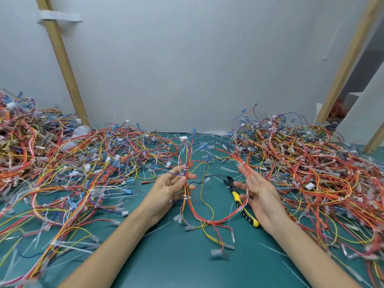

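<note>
The wire harness (212, 222) is pinched by the left hand (171, 187) and seemingly draped over the right hand (259, 192), fingers straight, above bare worktop (178, 258) hemmed by wire heaps (311, 163).

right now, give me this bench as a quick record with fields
work: wire harness looped between both hands
left hand: grips the harness bundle, thumb pressed on it
right hand: fingers straight, a red strand lying across them
tool: yellow-black cutters lying on the mat, partly behind the right hand
surface: green mat
left pile: tangled harnesses
right pile: tangled harnesses, mostly red
</note>
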Available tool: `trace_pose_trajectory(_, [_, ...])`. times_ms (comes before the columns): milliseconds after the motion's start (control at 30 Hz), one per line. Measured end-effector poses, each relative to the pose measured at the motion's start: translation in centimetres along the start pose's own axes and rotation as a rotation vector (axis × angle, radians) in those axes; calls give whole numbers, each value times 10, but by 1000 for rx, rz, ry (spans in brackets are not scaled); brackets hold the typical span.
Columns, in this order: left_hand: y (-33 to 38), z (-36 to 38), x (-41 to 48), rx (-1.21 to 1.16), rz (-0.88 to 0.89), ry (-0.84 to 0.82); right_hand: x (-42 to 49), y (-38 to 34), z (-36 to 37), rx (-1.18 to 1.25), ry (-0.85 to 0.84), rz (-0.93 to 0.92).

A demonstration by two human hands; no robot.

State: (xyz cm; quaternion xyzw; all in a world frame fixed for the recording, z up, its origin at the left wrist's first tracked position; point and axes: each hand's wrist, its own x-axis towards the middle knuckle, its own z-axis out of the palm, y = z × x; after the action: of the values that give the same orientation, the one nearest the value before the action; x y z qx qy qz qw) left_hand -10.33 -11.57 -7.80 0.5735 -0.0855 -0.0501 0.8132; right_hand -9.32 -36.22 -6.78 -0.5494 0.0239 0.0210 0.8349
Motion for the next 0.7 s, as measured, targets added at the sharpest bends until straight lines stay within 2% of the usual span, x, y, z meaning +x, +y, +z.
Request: trace_pose_trajectory(700, [-3,-4,2,12,-13,-49,-2,3,5,-125,-34,-51])
